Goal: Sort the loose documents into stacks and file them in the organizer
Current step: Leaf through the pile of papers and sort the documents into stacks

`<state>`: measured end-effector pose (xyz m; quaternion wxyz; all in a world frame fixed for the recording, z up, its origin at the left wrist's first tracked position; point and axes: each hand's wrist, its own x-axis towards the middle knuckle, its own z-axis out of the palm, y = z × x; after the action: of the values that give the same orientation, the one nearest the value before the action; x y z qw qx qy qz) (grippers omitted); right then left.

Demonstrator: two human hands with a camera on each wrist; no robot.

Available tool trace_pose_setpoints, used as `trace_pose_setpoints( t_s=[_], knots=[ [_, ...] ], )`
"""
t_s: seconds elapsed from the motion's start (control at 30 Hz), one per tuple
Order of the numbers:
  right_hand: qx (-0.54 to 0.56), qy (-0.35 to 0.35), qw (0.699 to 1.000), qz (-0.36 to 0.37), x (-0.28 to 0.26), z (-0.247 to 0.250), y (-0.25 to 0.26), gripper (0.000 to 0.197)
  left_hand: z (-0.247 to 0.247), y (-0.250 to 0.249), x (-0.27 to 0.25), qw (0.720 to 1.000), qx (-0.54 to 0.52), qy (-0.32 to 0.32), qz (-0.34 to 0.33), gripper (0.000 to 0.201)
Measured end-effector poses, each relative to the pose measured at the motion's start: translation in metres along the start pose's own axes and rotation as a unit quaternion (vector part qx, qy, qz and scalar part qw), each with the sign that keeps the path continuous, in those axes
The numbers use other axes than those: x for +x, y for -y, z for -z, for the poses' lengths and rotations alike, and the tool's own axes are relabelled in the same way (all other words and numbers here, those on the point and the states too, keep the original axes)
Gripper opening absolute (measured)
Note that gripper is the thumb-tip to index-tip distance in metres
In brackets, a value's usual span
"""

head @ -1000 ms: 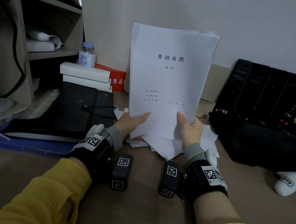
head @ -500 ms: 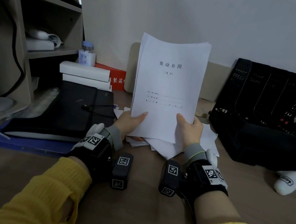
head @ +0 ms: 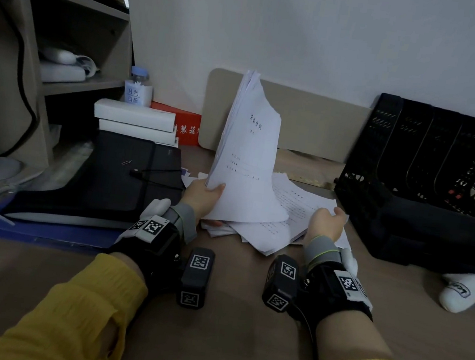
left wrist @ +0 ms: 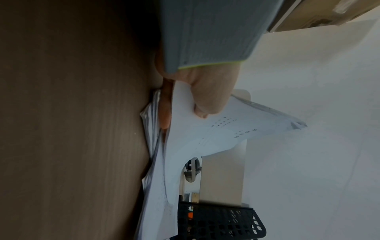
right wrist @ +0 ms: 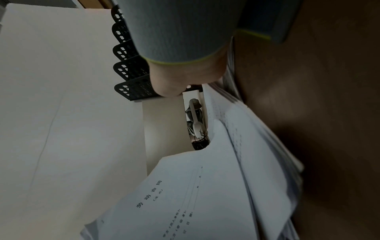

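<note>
A stack of white documents (head: 247,163) with a printed cover page stands upright over the desk, turned edge-on toward the left. My left hand (head: 207,194) grips its lower left corner, thumb (left wrist: 205,97) on the cover. My right hand (head: 326,221) is off the stack and curls over the right edge of the loose papers (head: 287,204) spread on the desk; its fingers are hidden under the sheets. In the right wrist view the pile (right wrist: 257,146) fans out beside the cover page (right wrist: 185,203). The black mesh organizer (head: 431,163) with several slots stands at the right.
A black folder (head: 116,176) lies left of the papers, with white boxes (head: 135,121), a small bottle (head: 138,88) and a red box (head: 186,124) behind it. A shelf unit (head: 68,36) fills the left. A white sock (head: 463,291) lies by the organizer.
My right hand let go of the upright stack and dropped to the loose papers on the desk. My left hand alone now holds the stack, which has swung edge-on to the left and lower.
</note>
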<state>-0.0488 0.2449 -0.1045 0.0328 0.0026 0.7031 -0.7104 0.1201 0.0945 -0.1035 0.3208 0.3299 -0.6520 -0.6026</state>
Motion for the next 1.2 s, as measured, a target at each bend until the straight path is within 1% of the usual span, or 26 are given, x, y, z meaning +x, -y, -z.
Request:
trace_pose_setpoints(
  t_s=[0.1,0.27,0.3,0.33,0.37,0.4,0.43,0.47,0.53,0.63,0.67,0.73,0.8,0.87,0.93,1.03,1.1,1.2],
  knots=[
    [0.029,0.006,1.000,-0.007,-0.004,-0.004,0.001,0.052,0.000,0.001,0.001,1.000,0.002,-0.001,0.003,0.037],
    [0.089,-0.005,0.996,-0.026,-0.001,-0.005,0.000,0.051,0.000,0.002,0.000,1.000,0.012,-0.003,-0.002,0.036],
    [0.097,0.001,0.995,-0.034,-0.001,-0.005,0.000,0.048,0.000,0.002,0.001,1.000,0.014,-0.004,-0.002,0.036],
    [0.104,0.016,0.993,-0.044,-0.001,-0.005,0.000,0.041,0.000,0.002,0.001,1.000,0.015,-0.005,0.000,0.036],
    [0.108,0.036,0.992,-0.051,-0.002,-0.006,0.000,0.029,0.000,0.002,0.001,1.000,0.014,-0.005,0.001,0.036],
    [0.103,0.058,0.991,-0.059,-0.004,-0.007,0.001,0.016,0.000,0.002,0.001,1.000,0.010,-0.006,0.002,0.036],
    [0.092,0.079,0.990,-0.068,-0.006,-0.007,0.001,0.015,0.000,0.003,0.002,1.000,0.007,-0.008,0.002,0.035],
    [0.079,0.098,0.989,-0.077,-0.007,-0.008,0.000,0.018,0.000,0.003,0.002,1.000,0.005,-0.008,0.003,0.035],
    [0.039,0.124,0.988,-0.084,-0.008,-0.010,-0.002,0.017,0.000,0.003,0.001,1.000,0.005,-0.007,0.002,0.035],
    [-0.018,0.147,0.986,-0.072,-0.008,-0.012,-0.007,0.004,0.000,0.002,0.001,1.000,0.005,-0.007,0.001,0.036],
    [-0.020,0.149,0.986,-0.071,-0.008,-0.012,-0.008,0.007,0.000,0.002,0.001,1.000,0.003,-0.008,0.001,0.036],
    [-0.023,0.130,0.990,-0.057,-0.010,-0.009,-0.006,0.014,-0.001,0.002,0.001,1.000,-0.001,-0.008,0.002,0.036],
    [-0.029,0.084,0.996,-0.023,-0.010,-0.005,-0.004,0.012,-0.001,0.002,0.001,1.000,-0.008,-0.008,0.005,0.036],
    [-0.006,0.031,0.999,0.018,-0.011,-0.002,-0.003,0.021,-0.001,0.002,0.002,1.000,-0.017,-0.010,0.007,0.036],
    [0.036,-0.006,0.998,0.050,-0.012,-0.002,-0.004,0.028,-0.001,0.003,0.003,1.000,-0.018,-0.012,0.008,0.036],
    [0.091,-0.042,0.988,0.113,-0.014,-0.003,-0.002,0.033,0.000,0.006,0.007,1.000,-0.005,-0.014,0.010,0.036],
    [0.126,-0.065,0.976,0.166,-0.015,-0.002,0.001,0.033,0.000,0.008,0.009,1.000,0.004,-0.019,0.012,0.036],
    [0.168,-0.089,0.961,0.202,-0.014,-0.001,0.004,0.029,0.001,0.009,0.012,0.999,0.017,-0.029,0.011,0.034]
  ],
)
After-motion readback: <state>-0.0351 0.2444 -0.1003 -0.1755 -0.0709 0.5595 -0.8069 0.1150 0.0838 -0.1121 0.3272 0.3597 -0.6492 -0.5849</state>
